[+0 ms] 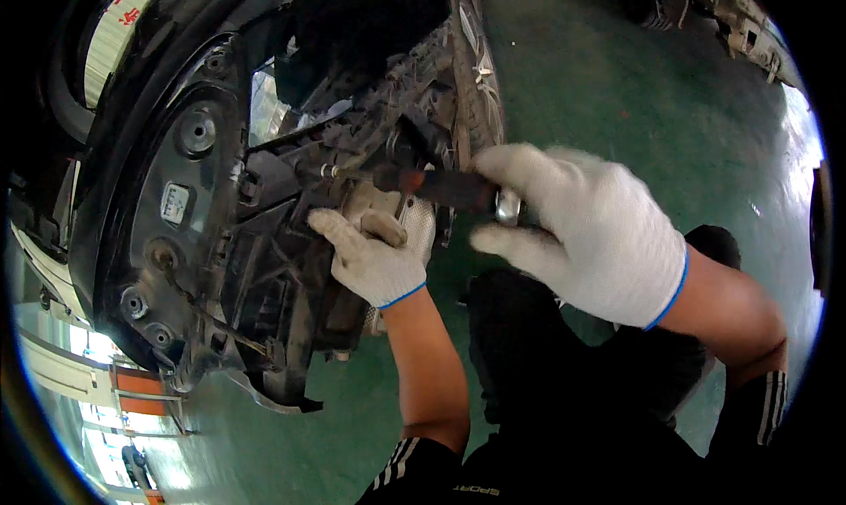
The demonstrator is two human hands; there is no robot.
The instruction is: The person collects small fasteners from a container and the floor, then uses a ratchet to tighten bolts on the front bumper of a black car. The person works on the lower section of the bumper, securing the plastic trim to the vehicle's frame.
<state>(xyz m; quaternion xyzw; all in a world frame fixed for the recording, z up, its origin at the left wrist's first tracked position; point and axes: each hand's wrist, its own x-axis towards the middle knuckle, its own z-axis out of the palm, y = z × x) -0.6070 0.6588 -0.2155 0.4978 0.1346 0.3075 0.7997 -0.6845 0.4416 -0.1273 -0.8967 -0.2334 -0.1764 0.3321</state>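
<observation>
In front of me is the stripped end of a black car, with dark brackets and bare fittings. My right hand, in a white knit glove with a blue cuff, grips the metal-capped end of a socket driver between thumb and fingers. The driver's handle is dark with reddish patches. Its shaft points left, and the shiny socket tip is at a black bracket; whether it sits on a fastener cannot be made out. My left hand, gloved alike, is below the shaft against the car's parts, fingers apart, with nothing visible in it.
Green floor spreads to the right of the car. Another vehicle's dirty underside parts show at the upper right. My dark-clothed knees are bent beneath my right hand. An orange and white rack stands at the lower left.
</observation>
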